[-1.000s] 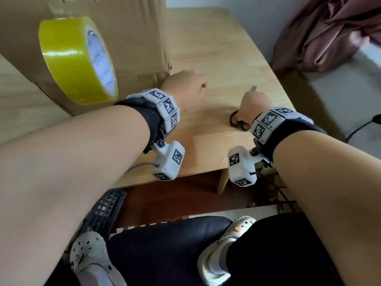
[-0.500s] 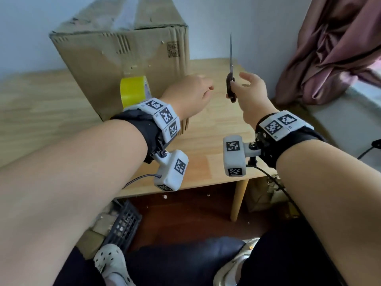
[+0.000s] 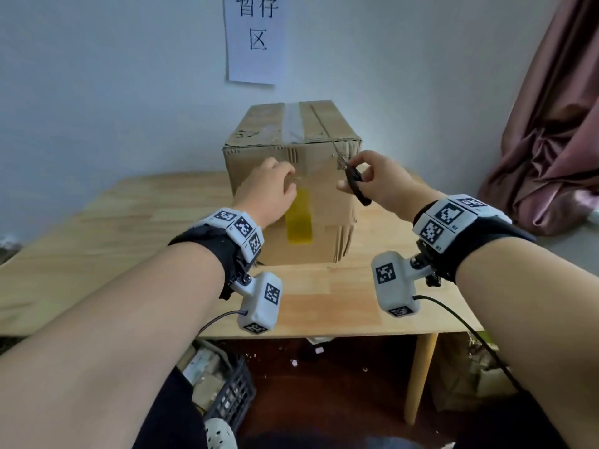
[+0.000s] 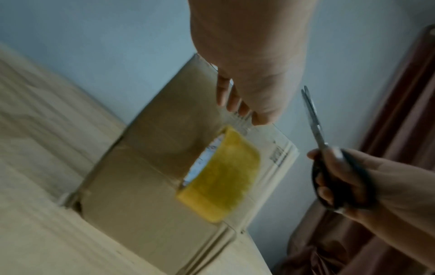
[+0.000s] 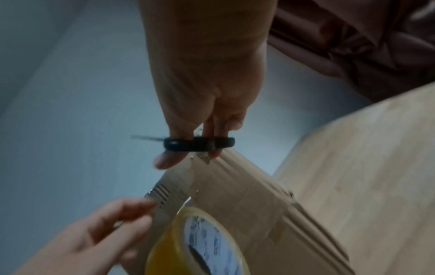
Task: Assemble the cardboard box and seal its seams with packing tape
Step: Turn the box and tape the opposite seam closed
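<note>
Wooden table [image 3: 97,254] against a pale wall, paper sign [image 3: 256,37] pinned above, pinkish curtain [image 3: 551,124] at the right.

Cardboard box [image 3: 324,196] stands assembled mid-table, top flaps closed, a clear tape strip [image 3: 293,124] already along the top centre seam and over the front edge. Yellow tape roll [image 4: 223,176] hangs against the front face, below the left hand [image 3: 265,192]; looks like it dangles from the strip still attached to the box (the clear tape between roll and box is hard to make out).

Left hand: fingers [image 4: 231,98] at the upper front face just above the roll, probably pinning or tensioning the tape. Cannot tell if they pinch anything; views are blurred.

Right hand [image 3: 379,183]: holding black-handled scissors [image 4: 315,122], thumb and fingers through the loops, blades nearly together, tip near the box's upper front-right edge.

Step, my read: top seam taped, now cutting the roll free.

Next move needs:
- tape kept taut by the left hand
- blades opened and brought across to the strip between box and roll
- roll will drop once cut, so catch or support it
- then press the tail flat on the front face
</note>
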Demonstrator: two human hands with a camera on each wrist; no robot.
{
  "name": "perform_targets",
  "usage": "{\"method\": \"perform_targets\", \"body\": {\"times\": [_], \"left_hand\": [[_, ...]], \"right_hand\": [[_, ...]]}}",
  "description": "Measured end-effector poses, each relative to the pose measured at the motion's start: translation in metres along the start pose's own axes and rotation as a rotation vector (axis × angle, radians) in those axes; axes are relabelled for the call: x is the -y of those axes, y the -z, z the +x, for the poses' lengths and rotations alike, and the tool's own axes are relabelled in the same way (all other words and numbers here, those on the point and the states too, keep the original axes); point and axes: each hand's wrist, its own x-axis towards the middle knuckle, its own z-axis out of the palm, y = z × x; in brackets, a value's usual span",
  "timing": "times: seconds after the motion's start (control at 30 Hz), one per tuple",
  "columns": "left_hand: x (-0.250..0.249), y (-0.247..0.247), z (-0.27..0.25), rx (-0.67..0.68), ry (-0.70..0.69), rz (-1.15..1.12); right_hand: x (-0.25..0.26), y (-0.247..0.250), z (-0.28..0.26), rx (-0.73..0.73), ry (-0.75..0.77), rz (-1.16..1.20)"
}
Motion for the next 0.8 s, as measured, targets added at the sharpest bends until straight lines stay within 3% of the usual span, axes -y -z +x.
{"method": "perform_targets", "body": {"times": [0.07, 0.23, 0.37, 0.53, 0.8], "left_hand": [[0.009, -0.002, 0.0, 0.035, 0.168, -0.099], [0.014, -0.02, 0.011, 0.134, 0.538, -0.645], [0.01, -0.033, 0.019, 0.184, 0.554, -0.773], [0.011, -0.041, 0.02, 0.101, 0.654, -1.0], [0.01, -0.038, 0.017, 0.081, 0.596, -0.961]], "right_hand": [[0.007, 0.001, 0.008, 0.091, 0.004, -0.093], [0.01, 0.015, 0.022, 0.349, -0.048, -0.334], [0.011, 0.032, 0.025, 0.46, -0.119, -0.485], [0.018, 0.043, 0.026, 0.514, -0.165, -0.567], [0.023, 0.042, 0.033, 0.579, -0.166, -0.579]]}}
